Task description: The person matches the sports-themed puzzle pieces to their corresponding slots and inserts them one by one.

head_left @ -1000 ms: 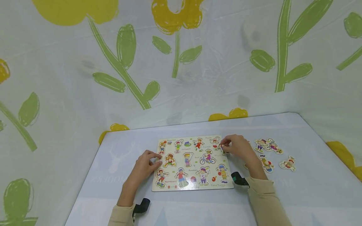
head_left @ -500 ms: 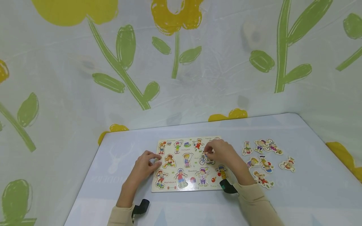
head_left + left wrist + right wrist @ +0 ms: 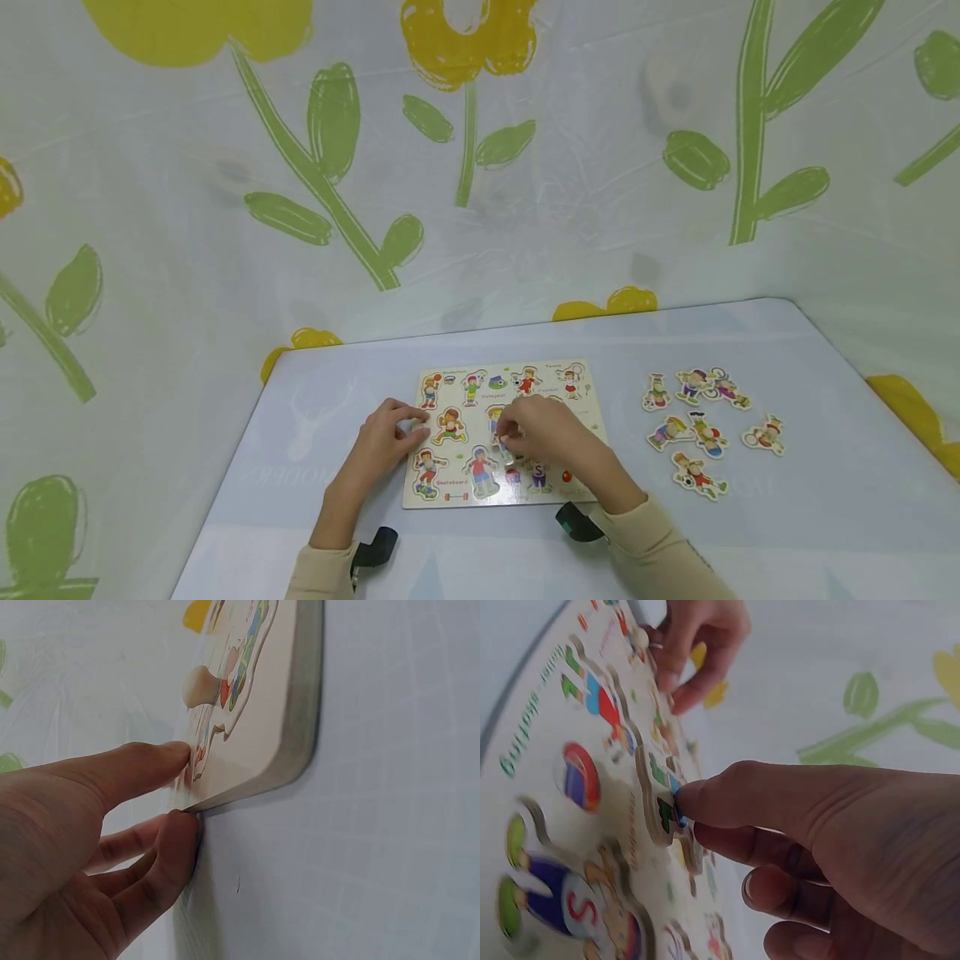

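Note:
A wooden sports puzzle board (image 3: 477, 429) with cartoon figures lies flat on the table. My left hand (image 3: 386, 442) grips its left edge; in the left wrist view the thumb (image 3: 161, 761) is on the board's face and the curled fingers are at its edge. Above the middle of the board, my right hand (image 3: 551, 429) pinches a puzzle piece (image 3: 664, 802) between thumb and fingers. Green shoes and blue clothing show on that piece, tilted close over the board; the rest is behind the thumb. Near it are the roller-skating figure (image 3: 481, 472) and the baseball figure (image 3: 577, 900).
Several loose puzzle pieces lie right of the board, among them a football player (image 3: 698, 477) and one apart at the far right (image 3: 764, 436). A round wooden knob (image 3: 201, 686) stands up from a piece at the board's left. A flower-patterned curtain (image 3: 562, 208) hangs behind the table.
My right hand has moved left and toward me, from the board's upper right edge to its middle, with the puzzle piece in its fingers. The left hand has stayed at the left edge.

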`<action>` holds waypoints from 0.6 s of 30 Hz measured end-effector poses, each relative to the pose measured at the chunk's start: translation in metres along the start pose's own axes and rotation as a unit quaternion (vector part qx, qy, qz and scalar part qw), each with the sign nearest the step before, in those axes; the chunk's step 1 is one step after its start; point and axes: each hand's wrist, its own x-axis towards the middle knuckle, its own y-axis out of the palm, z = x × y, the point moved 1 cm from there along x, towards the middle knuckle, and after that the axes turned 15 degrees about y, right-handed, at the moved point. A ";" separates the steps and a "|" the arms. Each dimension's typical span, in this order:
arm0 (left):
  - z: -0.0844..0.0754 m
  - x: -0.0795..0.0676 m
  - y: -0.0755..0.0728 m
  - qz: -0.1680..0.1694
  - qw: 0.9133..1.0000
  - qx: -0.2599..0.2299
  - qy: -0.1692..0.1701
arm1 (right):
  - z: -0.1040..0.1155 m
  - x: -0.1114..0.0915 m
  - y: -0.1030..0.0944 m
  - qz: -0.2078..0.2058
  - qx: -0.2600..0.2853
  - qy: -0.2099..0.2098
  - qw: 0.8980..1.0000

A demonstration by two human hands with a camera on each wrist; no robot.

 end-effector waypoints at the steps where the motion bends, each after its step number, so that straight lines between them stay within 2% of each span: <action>1: 0.000 0.000 0.000 0.000 1.000 0.000 0.001 | 0.003 0.000 0.003 0.002 -0.008 -0.009 1.000; 10: -0.001 0.000 0.000 0.001 1.000 -0.005 0.006 | 0.018 -0.004 0.020 0.019 -0.026 -0.065 0.997; 18: -0.001 0.000 0.000 -0.002 1.000 -0.002 0.005 | 0.025 -0.005 0.026 0.021 -0.037 -0.084 0.996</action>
